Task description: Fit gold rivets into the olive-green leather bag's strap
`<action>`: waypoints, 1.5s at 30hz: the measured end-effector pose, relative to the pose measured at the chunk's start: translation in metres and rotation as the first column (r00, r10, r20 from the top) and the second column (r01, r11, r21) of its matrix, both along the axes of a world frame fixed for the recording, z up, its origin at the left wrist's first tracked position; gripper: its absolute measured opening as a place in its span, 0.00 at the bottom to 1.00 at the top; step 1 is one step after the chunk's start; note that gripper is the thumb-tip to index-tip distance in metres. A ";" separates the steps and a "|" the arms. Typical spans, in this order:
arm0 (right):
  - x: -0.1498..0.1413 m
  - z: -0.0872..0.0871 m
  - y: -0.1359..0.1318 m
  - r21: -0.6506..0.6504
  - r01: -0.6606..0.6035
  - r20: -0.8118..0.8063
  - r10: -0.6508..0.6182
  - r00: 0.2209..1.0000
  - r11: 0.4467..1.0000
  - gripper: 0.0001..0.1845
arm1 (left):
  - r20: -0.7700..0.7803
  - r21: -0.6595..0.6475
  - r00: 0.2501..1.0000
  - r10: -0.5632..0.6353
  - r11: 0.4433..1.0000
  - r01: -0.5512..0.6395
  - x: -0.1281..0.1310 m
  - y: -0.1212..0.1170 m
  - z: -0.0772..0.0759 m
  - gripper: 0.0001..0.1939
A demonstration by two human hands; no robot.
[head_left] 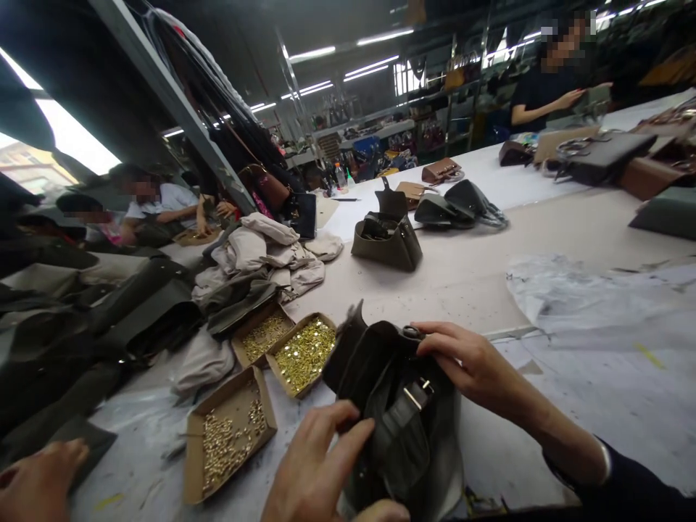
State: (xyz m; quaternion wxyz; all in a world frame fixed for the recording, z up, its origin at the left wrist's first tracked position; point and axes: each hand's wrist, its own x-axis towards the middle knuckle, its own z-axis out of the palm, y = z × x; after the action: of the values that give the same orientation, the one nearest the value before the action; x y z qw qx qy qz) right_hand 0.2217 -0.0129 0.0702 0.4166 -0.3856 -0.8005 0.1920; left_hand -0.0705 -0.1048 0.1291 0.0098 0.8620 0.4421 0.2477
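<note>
A dark olive leather handbag with a buckled strap stands in front of me, its top flap raised and its mouth open. My right hand grips the bag's upper rim, with its fingers over the edge near a metal ring. At the bag's lower left is my left hand, its bent fingers spread apart and the fingertips over the leather; firm contact cannot be made out. Just left of the bag lies a cardboard tray of shiny gold hardware, beside another tray of small gold pieces.
A third cardboard tray holds brass-coloured pieces. Another person's hand enters at lower left. Dark leather pieces and beige cloth pouches are piled leftward. Another olive bag stands ahead; plastic sheeting lies right. Co-workers sit beyond.
</note>
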 end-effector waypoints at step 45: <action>-0.011 -0.037 -0.001 0.160 0.104 -0.325 -0.047 0.944 0.982 0.16 | 0.469 -0.618 0.836 0.285 0.782 0.080 0.087 0.096 -0.033 0.06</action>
State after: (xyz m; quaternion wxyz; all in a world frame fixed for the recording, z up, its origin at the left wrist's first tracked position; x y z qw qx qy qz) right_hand 0.2107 -0.0143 0.0336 0.5803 -0.3417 -0.7206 0.1647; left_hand 0.0168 -0.0084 0.0958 0.3988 0.6791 0.5253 0.3221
